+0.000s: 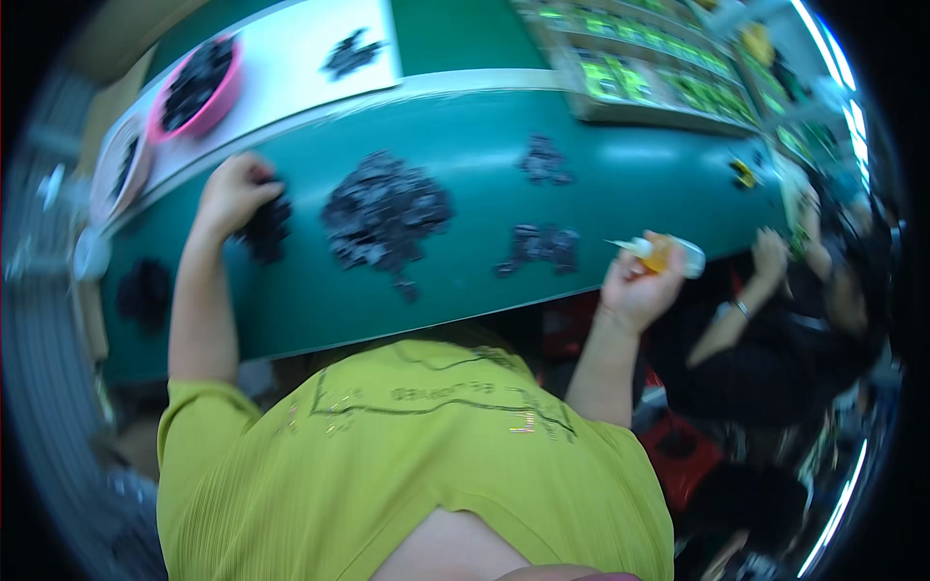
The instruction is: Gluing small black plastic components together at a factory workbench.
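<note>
In my right hand is a small squeeze bottle, clear with some orange in it. Its thin needle tip points left over the table edge, and my fingers are wrapped round it. At the left, my left hand is closed, fingers curled and thumb pressed in, at the top of a pile of small black pieces. Blur hides what those fingertips hold, if anything. Between my hands lies a larger heap of flat dark pieces. Two smaller clusters, a far dark cluster and a near dark cluster, lie right of it.
A pink bowl of black pieces stands on a white board at the far left, beside a paler bowl. Another black pile lies at the green table's left end. Trays stand far right; a co-worker's hands work nearby.
</note>
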### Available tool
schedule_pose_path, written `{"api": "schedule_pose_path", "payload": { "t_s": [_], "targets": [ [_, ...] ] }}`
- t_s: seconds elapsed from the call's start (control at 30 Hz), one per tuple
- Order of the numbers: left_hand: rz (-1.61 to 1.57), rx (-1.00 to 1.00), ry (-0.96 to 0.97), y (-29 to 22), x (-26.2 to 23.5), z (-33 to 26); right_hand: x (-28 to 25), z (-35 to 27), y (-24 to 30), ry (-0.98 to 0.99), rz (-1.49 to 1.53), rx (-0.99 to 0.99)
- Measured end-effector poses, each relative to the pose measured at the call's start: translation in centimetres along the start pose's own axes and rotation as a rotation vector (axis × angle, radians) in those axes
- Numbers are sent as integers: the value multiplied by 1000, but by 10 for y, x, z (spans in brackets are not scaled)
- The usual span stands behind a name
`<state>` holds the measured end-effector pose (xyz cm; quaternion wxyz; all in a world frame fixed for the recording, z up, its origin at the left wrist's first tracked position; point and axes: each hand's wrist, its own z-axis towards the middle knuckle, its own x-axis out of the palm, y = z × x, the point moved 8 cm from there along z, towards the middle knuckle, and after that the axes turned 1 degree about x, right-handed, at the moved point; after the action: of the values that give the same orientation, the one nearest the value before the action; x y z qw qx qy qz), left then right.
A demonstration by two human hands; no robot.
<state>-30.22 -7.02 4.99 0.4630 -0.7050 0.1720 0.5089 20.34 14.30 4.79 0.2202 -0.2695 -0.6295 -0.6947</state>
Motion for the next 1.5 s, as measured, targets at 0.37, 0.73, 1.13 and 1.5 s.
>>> {"api": "schedule_pose_path", "payload": {
  "t_s": [0.37,0.73,1.13,1.5],
  "targets": [
    [-214,-26,-25,-15,-7,-3,-24,42,60,-115,200,-93],
    [-395,-158,-64,-6,-12,-4,12,61,32,-10,188,-17],
    [-513,49,-352,-36,-34,-21,-7,46,20,-59,209,94],
    [-1010,-35,682,-225,159,-72,36,-48,-37,48,-67,101]
  ]
}}
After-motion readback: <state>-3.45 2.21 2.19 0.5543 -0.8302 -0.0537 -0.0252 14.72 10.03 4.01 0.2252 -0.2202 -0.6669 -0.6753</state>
